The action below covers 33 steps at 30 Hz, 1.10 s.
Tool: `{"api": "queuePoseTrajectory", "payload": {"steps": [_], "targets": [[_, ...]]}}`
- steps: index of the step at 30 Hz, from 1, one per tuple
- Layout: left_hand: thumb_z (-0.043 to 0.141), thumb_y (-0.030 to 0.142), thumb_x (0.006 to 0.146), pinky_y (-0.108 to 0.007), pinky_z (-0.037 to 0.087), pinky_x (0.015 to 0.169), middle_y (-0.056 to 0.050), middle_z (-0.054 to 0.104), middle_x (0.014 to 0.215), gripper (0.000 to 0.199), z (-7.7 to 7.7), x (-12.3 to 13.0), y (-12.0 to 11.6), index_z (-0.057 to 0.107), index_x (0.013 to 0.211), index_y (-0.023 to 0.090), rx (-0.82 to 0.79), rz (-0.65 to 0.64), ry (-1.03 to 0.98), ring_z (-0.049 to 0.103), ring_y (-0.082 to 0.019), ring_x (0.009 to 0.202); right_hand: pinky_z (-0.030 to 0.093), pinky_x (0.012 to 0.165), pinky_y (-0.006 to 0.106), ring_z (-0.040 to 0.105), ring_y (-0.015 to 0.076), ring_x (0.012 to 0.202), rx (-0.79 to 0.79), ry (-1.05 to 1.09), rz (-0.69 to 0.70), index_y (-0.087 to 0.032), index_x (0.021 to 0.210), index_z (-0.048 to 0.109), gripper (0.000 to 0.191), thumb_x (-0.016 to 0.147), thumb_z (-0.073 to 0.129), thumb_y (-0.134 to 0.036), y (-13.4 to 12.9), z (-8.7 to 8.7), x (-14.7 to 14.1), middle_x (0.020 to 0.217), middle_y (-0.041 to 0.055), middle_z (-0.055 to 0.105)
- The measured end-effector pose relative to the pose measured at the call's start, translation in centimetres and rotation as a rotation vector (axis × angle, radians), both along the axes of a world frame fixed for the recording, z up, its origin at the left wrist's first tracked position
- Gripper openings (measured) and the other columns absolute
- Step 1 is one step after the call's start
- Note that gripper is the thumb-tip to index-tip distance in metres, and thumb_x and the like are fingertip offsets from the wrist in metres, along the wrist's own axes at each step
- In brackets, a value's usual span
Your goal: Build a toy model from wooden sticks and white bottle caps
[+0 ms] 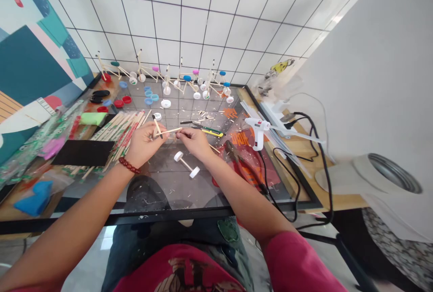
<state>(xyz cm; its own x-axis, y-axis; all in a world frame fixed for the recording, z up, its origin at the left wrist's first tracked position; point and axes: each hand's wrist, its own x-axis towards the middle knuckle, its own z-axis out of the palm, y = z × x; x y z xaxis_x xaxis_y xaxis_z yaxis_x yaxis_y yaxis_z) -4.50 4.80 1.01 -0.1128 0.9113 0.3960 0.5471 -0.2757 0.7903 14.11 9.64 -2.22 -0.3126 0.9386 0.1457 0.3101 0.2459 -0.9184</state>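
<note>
My left hand [146, 142], with a beaded bracelet at its wrist, pinches a small frame of joined wooden sticks [157, 126]; one stick has a black end. From it a thin pale stick points right, toward my right hand [193, 142], whose fingers are closed round its far end. Just below my hands lies a stick axle [185, 163] with a white cap at each end. A yellow cutter [212, 132] rests right of my right hand. Further right, a white glue gun [259, 132] stands near red-handled pliers [243, 161].
Small stick models [187, 78] with caps line the table's back edge. Bundled sticks [125, 134], a black sheet [84, 152] and blue clay [34, 198] lie left. Blue caps [149, 101] sit behind my hands. Black cables [297, 183] hang over the right edge.
</note>
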Motion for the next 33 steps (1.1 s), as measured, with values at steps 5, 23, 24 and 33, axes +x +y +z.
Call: {"api": "queuePoseTrajectory", "payload": {"steps": [5, 23, 24, 33], "targets": [[0.073, 0.033, 0.077, -0.035, 0.061, 0.087, -0.005, 0.079, 0.091, 0.011, -0.2, 0.0, 0.2, 0.075, 0.073, 0.023, 0.016, -0.009, -0.001, 0.074, -0.023, 0.091, 0.047, 0.071, 0.028, 0.062, 0.0193, 0.074, 0.013, -0.034, -0.001, -0.021, 0.071, 0.073, 0.022, 0.090, 0.063, -0.029, 0.0, 0.1, 0.0, 0.069, -0.0003, 0.067], [0.091, 0.044, 0.061, -0.051, 0.056, 0.109, -0.012, 0.071, 0.133, 0.077, -0.7, -3.4, -0.7, 0.067, 0.131, 0.021, -0.185, -0.069, -0.114, 0.069, -0.034, 0.121, 0.060, 0.083, 0.032, 0.075, 0.0195, 0.083, -0.011, 0.127, -0.140, -0.022, 0.099, 0.086, 0.017, 0.088, 0.074, -0.025, -0.1, 0.7, 3.7, 0.091, 0.0033, 0.084], [0.091, 0.044, 0.060, -0.050, 0.057, 0.107, -0.012, 0.072, 0.130, 0.075, -0.7, -3.6, -0.6, 0.068, 0.128, 0.022, -0.193, -0.056, -0.137, 0.069, -0.033, 0.119, 0.059, 0.082, 0.032, 0.075, 0.0192, 0.082, -0.009, 0.130, -0.143, -0.021, 0.098, 0.086, 0.017, 0.087, 0.074, -0.025, -0.1, 0.7, 3.9, 0.090, 0.0031, 0.083], [0.091, 0.040, 0.057, -0.051, 0.058, 0.103, -0.010, 0.078, 0.113, 0.070, -0.8, -3.5, -0.6, 0.072, 0.121, 0.019, -0.278, -0.047, -0.149, 0.074, -0.033, 0.109, 0.059, 0.083, 0.034, 0.075, 0.0203, 0.083, -0.006, 0.158, -0.166, -0.020, 0.093, 0.085, 0.014, 0.086, 0.073, -0.023, 0.1, 0.8, 3.9, 0.089, 0.0035, 0.083]]}}
